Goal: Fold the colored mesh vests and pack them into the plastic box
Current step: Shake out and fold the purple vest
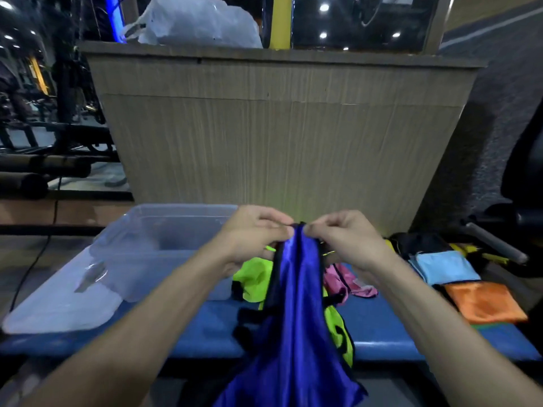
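Blue vest (296,304) | left hand (252,233), right hand (343,236) pinching its top edge

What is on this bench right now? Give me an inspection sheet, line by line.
Surface: blue padded bench.
Job's things: blue vest held up; green vest and pink vest lie loose; clear plastic box looks empty, its lid beside it.
Clutter: folded light-blue cloth and orange cloth at right.
Grips: left hand and right hand pinch the blue vest's top.
Cables: black cable on the floor at left.
Surroundings: wooden counter, gym equipment.
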A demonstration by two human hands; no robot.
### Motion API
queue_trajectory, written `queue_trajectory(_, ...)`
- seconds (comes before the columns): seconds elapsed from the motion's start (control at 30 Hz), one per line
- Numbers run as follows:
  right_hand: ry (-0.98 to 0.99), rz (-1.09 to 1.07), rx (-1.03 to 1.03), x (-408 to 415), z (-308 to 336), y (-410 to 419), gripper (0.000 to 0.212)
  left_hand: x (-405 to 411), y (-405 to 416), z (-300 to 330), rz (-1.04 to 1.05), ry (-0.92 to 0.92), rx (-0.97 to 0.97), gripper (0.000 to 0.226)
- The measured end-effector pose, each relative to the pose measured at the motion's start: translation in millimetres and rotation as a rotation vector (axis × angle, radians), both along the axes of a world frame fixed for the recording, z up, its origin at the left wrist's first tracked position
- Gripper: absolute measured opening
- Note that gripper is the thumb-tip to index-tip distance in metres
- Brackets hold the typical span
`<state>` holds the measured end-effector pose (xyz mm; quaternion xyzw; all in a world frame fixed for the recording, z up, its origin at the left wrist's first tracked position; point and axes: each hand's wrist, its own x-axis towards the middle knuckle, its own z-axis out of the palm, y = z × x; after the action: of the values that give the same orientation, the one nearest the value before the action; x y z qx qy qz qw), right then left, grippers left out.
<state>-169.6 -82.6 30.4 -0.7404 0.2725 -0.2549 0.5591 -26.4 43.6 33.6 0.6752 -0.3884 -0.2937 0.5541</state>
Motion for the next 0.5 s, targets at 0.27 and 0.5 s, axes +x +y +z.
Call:
queue_trajectory(0.27,0.07,-0.203,-0.32,8.3,-9.6,18.9,0.017,-16.2,-6.9,-9.1,0.121,0.008,-0.09,0.014)
queue_trajectory(0.5,0.179,-0.156,-0.614,3.7,-2.9,36.9,0.028,-22.6,-5.1,-1.5,0.118,0.004,-0.096,0.007)
